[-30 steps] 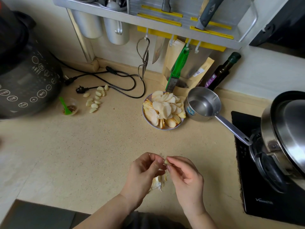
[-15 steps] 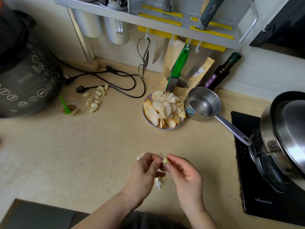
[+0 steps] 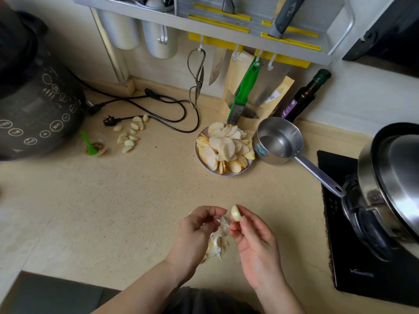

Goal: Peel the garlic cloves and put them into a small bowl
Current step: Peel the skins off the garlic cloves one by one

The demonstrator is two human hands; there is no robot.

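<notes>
Two hands work low over the counter [image 3: 95,214]: right hand [image 3: 254,243] pinches a peeled garlic clove [image 3: 235,213] at its fingertips, left hand [image 3: 197,232] curls loosely with papery skins [image 3: 218,243] just beside it. Far back left, peeled cloves [image 3: 130,134] lie scattered on the counter.

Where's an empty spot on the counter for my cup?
The bare counter between the cooker and the hands, and the stretch between the garlic cloves and the plate. The back is crowded: cord, saucepan, bottle.
</notes>
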